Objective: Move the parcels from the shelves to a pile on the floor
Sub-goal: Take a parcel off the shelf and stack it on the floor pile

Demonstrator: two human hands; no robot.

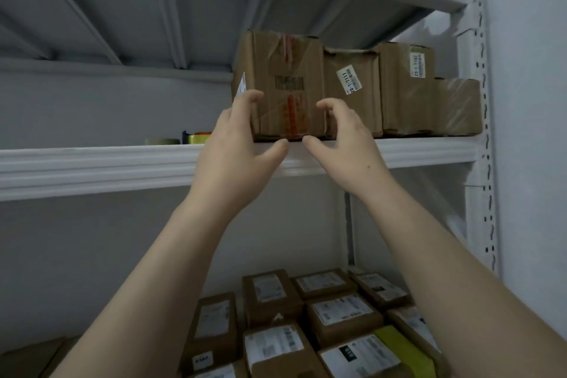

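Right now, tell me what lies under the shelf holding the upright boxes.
Brown labelled parcels lie packed flat on a lower level, beside a yellow-green package. The left forearm and right forearm cover others.

Both arms were bare the whole way along. The left forearm (159, 270) was uncovered, and so was the right forearm (435, 255). The left hand (236, 156) was plain and ungloved. The right hand (346, 147) was ungloved too, with one small dark speck (368, 166) on its back.

Four upper parcels (288, 86), perhaps ten lower parcels (340, 311)
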